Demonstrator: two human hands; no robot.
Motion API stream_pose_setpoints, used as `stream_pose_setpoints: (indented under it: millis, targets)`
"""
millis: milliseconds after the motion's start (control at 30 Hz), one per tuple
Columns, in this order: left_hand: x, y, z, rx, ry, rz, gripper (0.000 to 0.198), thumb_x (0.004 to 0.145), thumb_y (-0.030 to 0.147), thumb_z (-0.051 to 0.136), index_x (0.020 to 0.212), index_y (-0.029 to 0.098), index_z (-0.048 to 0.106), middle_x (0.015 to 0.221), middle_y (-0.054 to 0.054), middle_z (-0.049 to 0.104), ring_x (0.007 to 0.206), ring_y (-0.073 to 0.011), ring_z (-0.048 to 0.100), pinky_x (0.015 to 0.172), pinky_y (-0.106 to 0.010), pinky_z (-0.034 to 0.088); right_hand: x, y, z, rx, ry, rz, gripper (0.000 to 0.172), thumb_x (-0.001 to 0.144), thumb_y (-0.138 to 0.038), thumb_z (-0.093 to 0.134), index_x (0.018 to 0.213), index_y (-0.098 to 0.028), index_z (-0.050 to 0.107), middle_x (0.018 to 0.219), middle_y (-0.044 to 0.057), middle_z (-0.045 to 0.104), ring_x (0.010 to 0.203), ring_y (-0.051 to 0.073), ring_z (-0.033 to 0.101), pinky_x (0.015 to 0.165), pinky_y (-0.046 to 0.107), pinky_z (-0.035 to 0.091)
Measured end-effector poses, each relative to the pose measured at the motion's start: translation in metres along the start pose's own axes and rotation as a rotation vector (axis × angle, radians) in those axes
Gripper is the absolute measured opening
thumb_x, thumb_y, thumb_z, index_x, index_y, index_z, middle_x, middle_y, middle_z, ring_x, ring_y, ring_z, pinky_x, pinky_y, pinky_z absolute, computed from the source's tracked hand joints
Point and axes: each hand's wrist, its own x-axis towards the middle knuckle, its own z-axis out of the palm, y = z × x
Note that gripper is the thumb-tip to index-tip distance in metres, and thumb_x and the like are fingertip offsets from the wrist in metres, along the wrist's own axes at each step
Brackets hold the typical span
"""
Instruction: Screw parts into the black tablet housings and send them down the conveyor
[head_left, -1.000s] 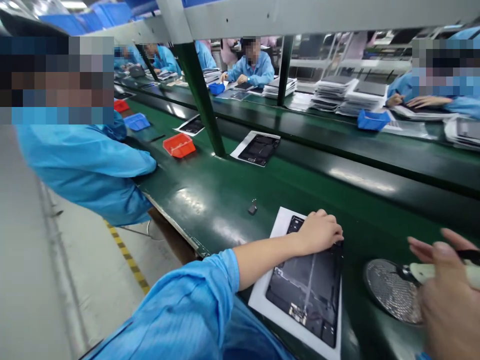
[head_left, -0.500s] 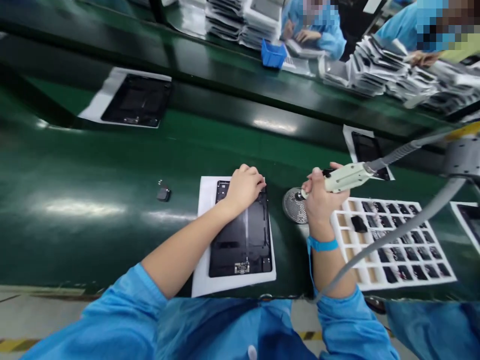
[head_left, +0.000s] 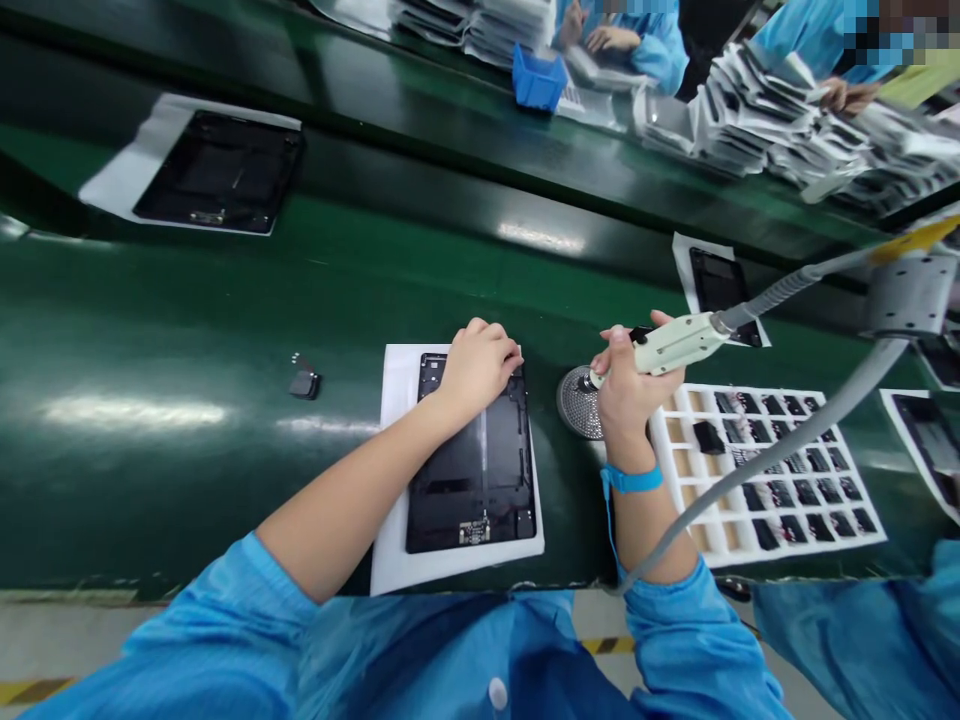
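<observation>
A black tablet housing [head_left: 450,490] with a small circuit board [head_left: 474,532] at its near end lies on a white sheet [head_left: 390,565] in front of me. My left hand [head_left: 480,365] rests over the housing's far end, fingers curled together at the far right corner. Whatever they hold there is hidden. In my right hand [head_left: 634,390] is a pale electric screwdriver [head_left: 682,343], gripped with the fingers wrapped round it. Its tip points down at a round dimpled metal dish [head_left: 576,405] right of the housing. A blue band [head_left: 636,480] circles my right wrist.
A small black part with wires [head_left: 305,384] lies to the left. White compartment tray [head_left: 697,495] holds black parts on the right, crossed by a grey hose [head_left: 795,450]. Other housings [head_left: 221,170] lie farther off. Co-workers sit behind a blue bin [head_left: 538,80] and stacked sheets [head_left: 750,110].
The whole view has shifted slightly, so most things appear further left and higher. Both hands keep about the same pose and place relative to the housing and the dish.
</observation>
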Motion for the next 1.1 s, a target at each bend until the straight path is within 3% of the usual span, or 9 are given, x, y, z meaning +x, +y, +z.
stream_pose_setpoints:
  millis: [200, 333, 500, 667, 833, 1100]
  targets:
    - [-0.001, 0.001, 0.000, -0.005, 0.005, 0.004, 0.016, 0.109, 0.029, 0.074, 0.106, 0.021, 0.088, 0.110, -0.009, 0.079, 0.111, -0.0317, 0.060, 0.089, -0.046, 0.046, -0.001, 0.001, -0.002, -0.011, -0.011, -0.017, 0.058, 0.082, -0.049, 0.091, 0.125, -0.023, 0.062, 0.077, -0.007, 0.074, 0.045, 0.008, 0.054, 0.046, 0.026, 0.050]
    - [-0.001, 0.001, 0.001, -0.006, -0.001, -0.002, 0.016, 0.109, 0.029, 0.075, 0.105, 0.021, 0.088, 0.110, -0.009, 0.079, 0.111, -0.0317, 0.060, 0.087, -0.046, 0.046, 0.002, -0.013, 0.003, 0.035, -0.006, -0.085, 0.052, 0.087, -0.039, 0.087, 0.129, -0.024, 0.060, 0.083, -0.005, 0.077, 0.045, 0.007, 0.053, 0.047, 0.027, 0.051]
    - [0.001, 0.001, 0.003, 0.011, -0.004, 0.002, 0.017, 0.110, 0.031, 0.074, 0.107, 0.022, 0.088, 0.111, -0.010, 0.078, 0.112, -0.0316, 0.059, 0.086, -0.046, 0.044, 0.001, -0.031, 0.042, 0.151, -0.091, -0.113, 0.049, 0.089, -0.035, 0.084, 0.130, -0.026, 0.060, 0.087, -0.005, 0.078, 0.044, 0.007, 0.053, 0.047, 0.026, 0.049]
    - [0.001, 0.002, 0.004, 0.033, -0.022, -0.001, 0.022, 0.112, 0.033, 0.070, 0.105, 0.021, 0.087, 0.112, -0.010, 0.077, 0.111, -0.0315, 0.060, 0.084, -0.046, 0.043, -0.014, -0.016, 0.072, 0.144, -0.180, -0.028, 0.050, 0.087, -0.037, 0.085, 0.128, -0.024, 0.059, 0.085, -0.005, 0.078, 0.044, 0.007, 0.054, 0.047, 0.025, 0.048]
    - [0.000, 0.004, 0.002, 0.029, -0.020, 0.001, 0.024, 0.113, 0.033, 0.068, 0.105, 0.021, 0.087, 0.112, -0.010, 0.077, 0.111, -0.0319, 0.059, 0.084, -0.046, 0.042, -0.019, -0.001, 0.072, 0.081, -0.174, -0.018, 0.055, 0.087, -0.044, 0.084, 0.132, -0.024, 0.060, 0.088, -0.004, 0.077, 0.046, 0.007, 0.054, 0.047, 0.026, 0.049]
    - [0.000, 0.004, 0.002, 0.012, -0.014, 0.007, 0.024, 0.113, 0.032, 0.068, 0.102, 0.021, 0.087, 0.110, -0.011, 0.076, 0.110, -0.0325, 0.059, 0.085, -0.047, 0.043, -0.021, -0.002, 0.073, 0.009, -0.180, -0.001, 0.061, 0.088, -0.050, 0.082, 0.140, -0.026, 0.061, 0.087, -0.005, 0.073, 0.046, 0.007, 0.052, 0.048, 0.026, 0.051]
